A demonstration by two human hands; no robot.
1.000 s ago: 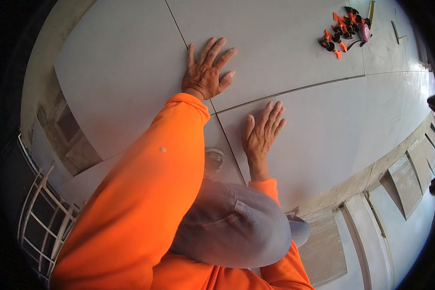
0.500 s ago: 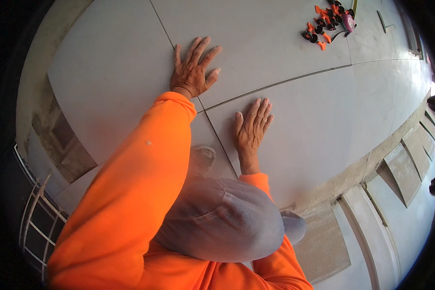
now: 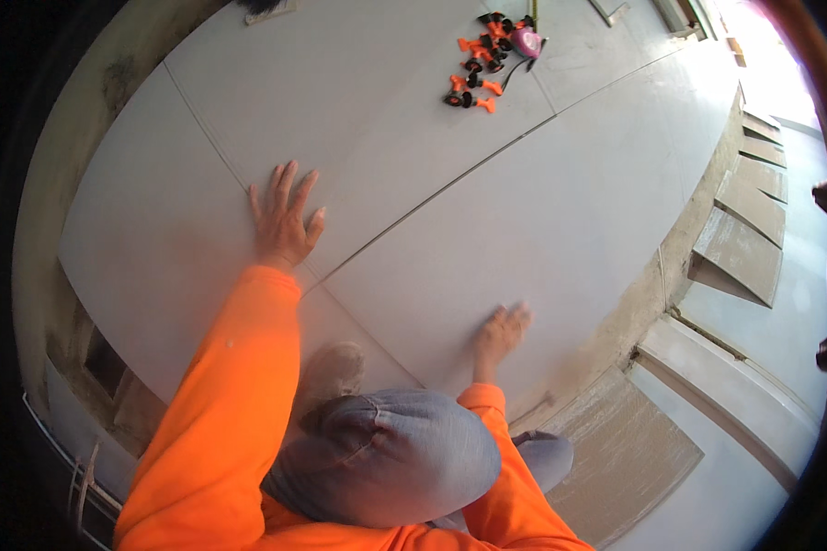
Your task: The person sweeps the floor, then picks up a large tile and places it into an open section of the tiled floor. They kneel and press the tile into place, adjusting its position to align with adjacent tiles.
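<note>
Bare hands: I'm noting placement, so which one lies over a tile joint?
The left hand covers part of a joint; the right hand is over one tile.

The right hand (image 3: pixel 503 334) has moved from near the dark floor seam (image 3: pixel 432 198) to well apart from it.

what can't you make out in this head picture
All in the head view:
Bare right grip: fingers blurred, covering part of the flat grey tile
Dusty grey-brown shoe: rear hidden by the grey-blue denim knee
Dark fuzzy object: cut off by the top edge
</note>
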